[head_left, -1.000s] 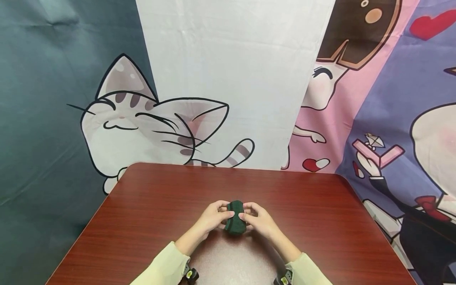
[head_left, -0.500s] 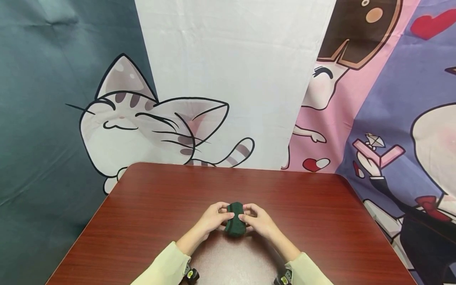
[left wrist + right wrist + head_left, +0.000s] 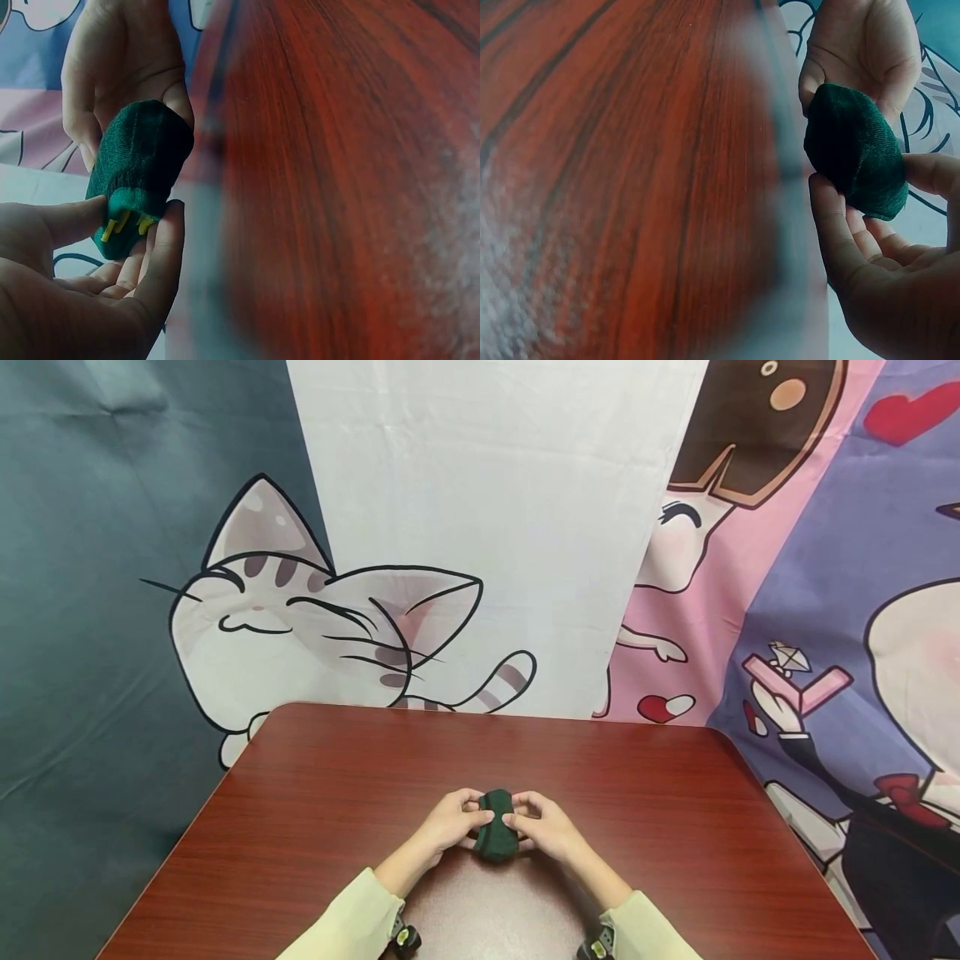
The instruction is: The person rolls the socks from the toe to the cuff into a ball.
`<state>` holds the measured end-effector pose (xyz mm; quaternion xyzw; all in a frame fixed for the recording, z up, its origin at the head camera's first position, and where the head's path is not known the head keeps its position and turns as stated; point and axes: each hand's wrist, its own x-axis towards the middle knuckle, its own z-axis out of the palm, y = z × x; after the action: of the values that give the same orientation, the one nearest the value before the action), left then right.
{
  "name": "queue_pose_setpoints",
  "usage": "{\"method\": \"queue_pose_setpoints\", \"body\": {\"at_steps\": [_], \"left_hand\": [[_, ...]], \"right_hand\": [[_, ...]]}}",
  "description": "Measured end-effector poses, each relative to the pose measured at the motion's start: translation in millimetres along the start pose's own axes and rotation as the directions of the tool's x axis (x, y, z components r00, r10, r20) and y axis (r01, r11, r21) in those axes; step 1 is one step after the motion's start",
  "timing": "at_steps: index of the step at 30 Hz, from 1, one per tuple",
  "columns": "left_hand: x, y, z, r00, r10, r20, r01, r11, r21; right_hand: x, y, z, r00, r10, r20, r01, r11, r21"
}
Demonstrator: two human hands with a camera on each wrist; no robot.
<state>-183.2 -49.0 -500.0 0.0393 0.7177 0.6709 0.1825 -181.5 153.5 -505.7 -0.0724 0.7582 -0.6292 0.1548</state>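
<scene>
Between both hands is a small dark green ribbed knit bundle, which looks like rolled-up socks. Yellow marks show on the end of the socks in the left wrist view. My left hand grips their left side, thumb on top and fingers beneath. From the right, my right hand pinches the opposite side the same way. In the right wrist view the socks show a plain, rounded green face. The bundle is held above the table, and its underside is partly hidden by fingers.
A reddish-brown wooden table with rounded far corners lies under the hands. Behind it hangs a printed cloth backdrop with a cartoon cat and figures. Light sleeves and wrist-worn cameras are at the front.
The socks have tipped and shifted slightly toward me in the head view. Both hands keep their grip and have barely moved.
</scene>
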Motion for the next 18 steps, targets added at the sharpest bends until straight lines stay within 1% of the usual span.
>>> {"method": "queue_pose_setpoints", "body": {"at_steps": [3,18], "left_hand": [[1.0,-3.3,0.7,1.0,0.006,0.002,-0.006,1.0,0.014],[4.5,-10.0,2.9,1.0,0.002,0.008,-0.002,1.0,0.001]], "right_hand": [[0.4,0.2,0.1,1.0,0.013,0.007,-0.014,1.0,0.006],[0.9,3.1,-1.3,0.999,0.052,0.009,-0.052,0.998,-0.021]]}}
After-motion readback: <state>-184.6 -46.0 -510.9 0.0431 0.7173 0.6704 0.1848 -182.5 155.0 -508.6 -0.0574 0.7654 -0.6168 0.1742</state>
